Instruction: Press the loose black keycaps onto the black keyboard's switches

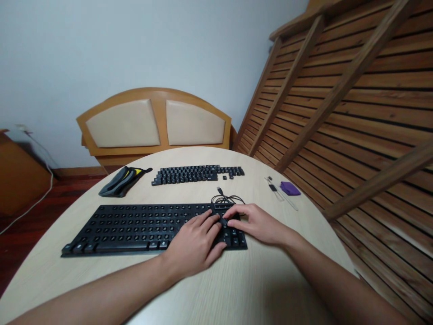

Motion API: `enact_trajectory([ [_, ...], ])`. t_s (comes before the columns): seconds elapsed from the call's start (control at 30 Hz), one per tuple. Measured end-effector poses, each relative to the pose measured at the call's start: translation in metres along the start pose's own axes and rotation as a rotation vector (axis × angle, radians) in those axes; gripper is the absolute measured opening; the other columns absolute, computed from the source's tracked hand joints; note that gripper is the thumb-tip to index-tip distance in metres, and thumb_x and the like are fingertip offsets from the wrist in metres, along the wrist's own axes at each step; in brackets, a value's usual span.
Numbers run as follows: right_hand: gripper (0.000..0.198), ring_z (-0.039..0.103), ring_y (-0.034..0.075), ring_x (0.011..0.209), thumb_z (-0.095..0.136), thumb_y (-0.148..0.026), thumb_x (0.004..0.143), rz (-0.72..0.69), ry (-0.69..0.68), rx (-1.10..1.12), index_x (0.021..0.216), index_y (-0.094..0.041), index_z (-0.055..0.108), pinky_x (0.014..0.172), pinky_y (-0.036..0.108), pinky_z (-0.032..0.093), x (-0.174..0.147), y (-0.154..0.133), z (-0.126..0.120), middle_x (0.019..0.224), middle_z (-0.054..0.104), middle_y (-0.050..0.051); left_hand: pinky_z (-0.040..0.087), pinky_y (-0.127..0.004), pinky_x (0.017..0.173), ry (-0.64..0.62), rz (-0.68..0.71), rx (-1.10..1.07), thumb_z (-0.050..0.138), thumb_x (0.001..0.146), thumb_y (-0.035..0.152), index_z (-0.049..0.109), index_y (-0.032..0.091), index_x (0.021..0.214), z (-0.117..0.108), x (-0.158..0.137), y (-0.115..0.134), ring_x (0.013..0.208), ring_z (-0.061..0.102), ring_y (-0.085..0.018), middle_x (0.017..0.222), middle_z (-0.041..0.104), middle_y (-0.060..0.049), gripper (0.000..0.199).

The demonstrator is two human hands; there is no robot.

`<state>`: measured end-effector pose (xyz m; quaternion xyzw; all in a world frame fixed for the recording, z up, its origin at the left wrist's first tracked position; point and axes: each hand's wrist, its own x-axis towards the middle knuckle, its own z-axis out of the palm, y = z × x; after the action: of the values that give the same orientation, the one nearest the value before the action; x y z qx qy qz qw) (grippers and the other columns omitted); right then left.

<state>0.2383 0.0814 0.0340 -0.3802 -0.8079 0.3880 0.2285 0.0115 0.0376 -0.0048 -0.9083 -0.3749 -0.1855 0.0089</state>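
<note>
A black keyboard (128, 225) lies on the table, most of its key positions bare of caps. Keycaps are on its bottom row and at the number pad on the right. My left hand (198, 239) lies palm down over the keyboard's right part, fingers stretched out and apart. Over the number pad, my right hand (259, 223) has its thumb and index finger pinched around a small black keycap (223, 221), partly hidden by the fingers. Behind the keyboard, loose black keycaps (186, 175) are laid out in rows like a keyboard layout.
A coiled USB cable (228, 198) sits behind the number pad. A black, grey and yellow pouch (122, 181) is at the left. To the right are a purple cloth (290, 188) and a thin wire tool (281, 193). Wooden slats (338, 113) lean beside the round table (264, 289).
</note>
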Motion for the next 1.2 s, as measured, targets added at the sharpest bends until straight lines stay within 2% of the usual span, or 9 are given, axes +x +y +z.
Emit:
enact_trajectory([
  [0.27,0.015,0.068,0.018,0.093,0.073,-0.026,0.085,-0.098,0.017,-0.068,0.098,-0.02,0.074,0.088,0.03,0.05,0.0,0.003,0.006,0.097,0.076,0.003,0.05,-0.048,0.105,0.039,-0.124,-0.227,0.053,0.099,0.03,0.058,0.018,0.119,-0.004,0.001,-0.003,0.127,0.058,-0.028,0.123,0.07,-0.008,0.024],
  [0.37,0.014,0.069,0.018,0.088,0.077,-0.028,0.083,-0.117,0.029,-0.101,0.094,-0.02,0.075,0.083,0.03,0.051,0.0,0.004,0.009,0.092,0.077,0.003,0.053,-0.048,0.098,0.085,-0.118,-0.253,0.054,0.098,0.03,0.059,0.021,0.116,-0.003,0.0,-0.003,0.121,0.061,-0.028,0.114,0.072,-0.006,0.02],
  [0.5,0.013,0.069,0.017,0.084,0.079,-0.029,0.082,-0.134,0.041,-0.091,0.089,-0.02,0.075,0.08,0.029,0.051,0.0,0.008,0.011,0.088,0.076,0.002,0.056,-0.044,0.086,0.134,-0.102,-0.27,0.054,0.1,0.03,0.06,0.021,0.112,-0.001,-0.003,-0.001,0.103,0.068,-0.025,0.108,0.072,-0.006,0.017],
  [0.8,0.006,0.069,0.017,0.086,0.072,-0.026,0.088,-0.218,0.023,-0.09,0.09,-0.021,0.073,0.082,0.032,0.052,0.003,0.016,0.01,0.09,0.076,0.003,0.055,-0.04,0.081,0.097,-0.19,-0.33,0.058,0.096,0.024,0.064,0.021,0.104,-0.006,0.001,-0.001,0.092,0.067,-0.023,0.099,0.072,-0.004,0.011],
  [0.87,0.005,0.068,0.018,0.093,0.07,-0.024,0.089,-0.268,0.046,-0.136,0.092,-0.021,0.073,0.09,0.036,0.052,0.003,0.018,0.006,0.094,0.076,0.004,0.055,-0.039,0.081,0.093,-0.217,-0.351,0.06,0.094,0.023,0.065,0.02,0.103,-0.006,0.001,-0.001,0.092,0.067,-0.023,0.099,0.072,-0.004,0.01],
  [0.93,0.011,0.064,0.021,0.11,0.071,-0.022,0.088,-0.29,0.077,-0.205,0.1,-0.021,0.072,0.101,0.042,0.048,0.003,0.022,0.002,0.109,0.074,0.006,0.055,-0.039,0.082,0.092,-0.241,-0.362,0.063,0.092,0.023,0.065,0.02,0.102,-0.005,0.0,-0.003,0.092,0.067,-0.023,0.1,0.072,-0.004,0.011],
  [1.03,0.023,0.054,0.024,0.128,0.069,-0.022,0.089,-0.255,0.088,-0.289,0.112,-0.022,0.07,0.11,0.048,0.042,0.003,0.029,-0.002,0.13,0.066,0.009,0.054,-0.039,0.085,0.095,-0.239,-0.366,0.061,0.093,0.022,0.066,0.022,0.11,-0.004,-0.001,-0.004,0.095,0.067,-0.022,0.104,0.072,-0.004,0.018],
  [1.13,0.024,0.055,0.024,0.129,0.065,-0.022,0.091,-0.226,0.077,-0.307,0.114,-0.024,0.071,0.11,0.049,0.042,0.004,0.035,-0.002,0.133,0.065,0.008,0.052,-0.038,0.09,0.083,-0.22,-0.392,0.057,0.096,0.023,0.067,0.025,0.115,-0.005,0.0,-0.005,0.099,0.066,-0.021,0.109,0.073,-0.003,0.022],
  [1.2,0.024,0.055,0.025,0.128,0.063,-0.021,0.093,-0.234,0.08,-0.307,0.114,-0.025,0.072,0.11,0.05,0.043,0.004,0.038,-0.001,0.133,0.065,0.008,0.052,-0.038,0.089,0.072,-0.256,-0.409,0.058,0.095,0.024,0.069,0.026,0.112,-0.007,0.001,-0.006,0.099,0.067,-0.022,0.107,0.074,-0.002,0.021],
])
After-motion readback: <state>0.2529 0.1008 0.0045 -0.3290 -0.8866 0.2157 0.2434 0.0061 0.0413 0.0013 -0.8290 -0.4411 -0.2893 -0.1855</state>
